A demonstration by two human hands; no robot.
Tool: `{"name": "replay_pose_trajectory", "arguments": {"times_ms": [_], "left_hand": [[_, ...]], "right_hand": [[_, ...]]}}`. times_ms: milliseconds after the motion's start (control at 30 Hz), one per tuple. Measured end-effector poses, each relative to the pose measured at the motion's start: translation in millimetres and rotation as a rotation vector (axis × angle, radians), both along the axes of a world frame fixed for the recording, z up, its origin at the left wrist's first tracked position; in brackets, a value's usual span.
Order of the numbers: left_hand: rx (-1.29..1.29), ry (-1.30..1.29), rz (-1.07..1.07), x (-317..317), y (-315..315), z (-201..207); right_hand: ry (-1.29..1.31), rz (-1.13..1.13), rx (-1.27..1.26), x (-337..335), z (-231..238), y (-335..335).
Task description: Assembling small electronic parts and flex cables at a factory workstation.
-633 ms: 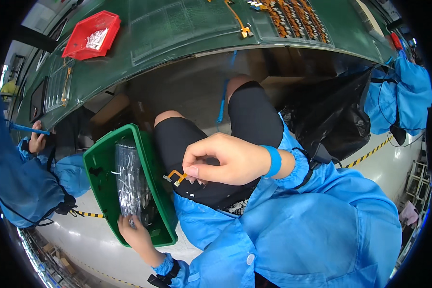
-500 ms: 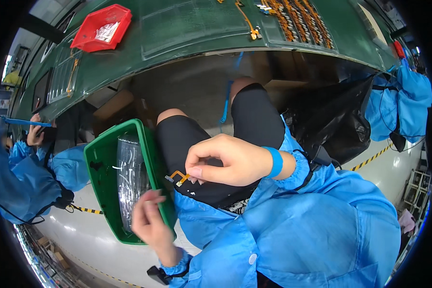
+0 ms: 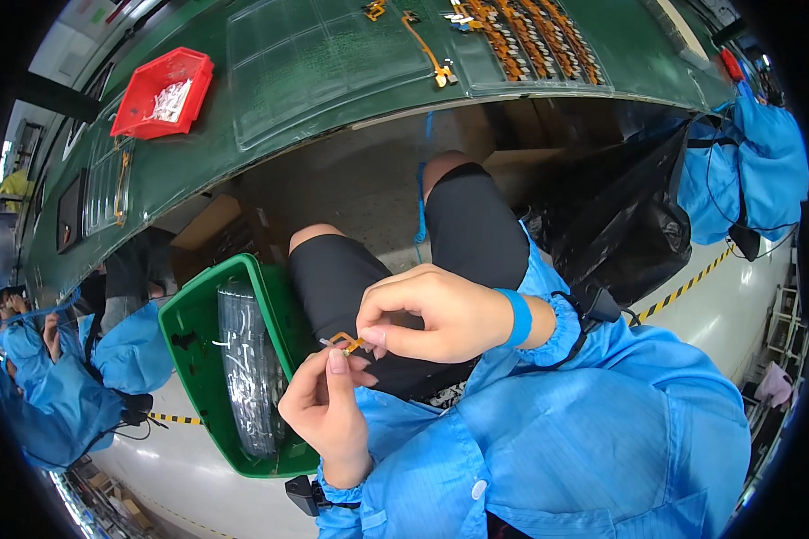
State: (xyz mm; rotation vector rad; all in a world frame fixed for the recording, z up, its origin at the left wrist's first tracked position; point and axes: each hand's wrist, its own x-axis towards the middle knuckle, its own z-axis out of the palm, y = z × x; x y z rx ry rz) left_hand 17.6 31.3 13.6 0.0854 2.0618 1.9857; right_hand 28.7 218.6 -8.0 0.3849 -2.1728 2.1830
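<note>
Remotely, I see the green bin (image 3: 274,319) lower left. At frame centre, right hand (image 3: 440,314) and left hand (image 3: 331,409) pinch an orange flex strip (image 3: 354,345), fingers (image 3: 337,361) nearly closed; opposed tugging could crease or tear it.

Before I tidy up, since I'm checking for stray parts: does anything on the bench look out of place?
Perhaps one orange flex strip: it lies alone, left of the neat rows of orange parts, so it looks stray, though that may be deliberate.
</note>
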Motion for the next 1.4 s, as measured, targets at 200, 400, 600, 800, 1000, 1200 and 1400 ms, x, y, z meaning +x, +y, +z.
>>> {"name": "replay_pose_trajectory", "arguments": {"times_ms": [200,400,600,800,1000,1200,1400], "left_hand": [[-0.136,0.093,0.035,-5.6,19.4,1.3],[-0.248,0.263,-0.071,-7.8,16.8,-11.4],[-0.291,0.386,-0.025,-7.9,25.2,-14.6],[-0.392,0.525,-0.125,-10.3,22.3,-15.7],[-0.427,0.653,-0.098,-8.4,25.7,-19.4],[-0.401,0.608,-0.060,-6.4,29.1,-19.9],[-0.390,0.580,-0.047,-5.2,29.9,-20.5]], "right_hand": [[-0.175,0.038,-0.172,1.6,-1.0,3.0],[-0.160,-0.021,-0.085,-1.3,-2.1,4.3],[-0.134,0.026,-0.025,-1.6,-6.4,9.2],[-0.108,-0.002,-0.013,-0.3,-6.7,8.3],[-0.088,-0.029,-0.007,1.1,-5.6,7.4],[-0.012,-0.143,-0.047,1.0,-7.4,1.7],[-0.001,-0.118,0.005,3.2,-9.7,2.2]]}}
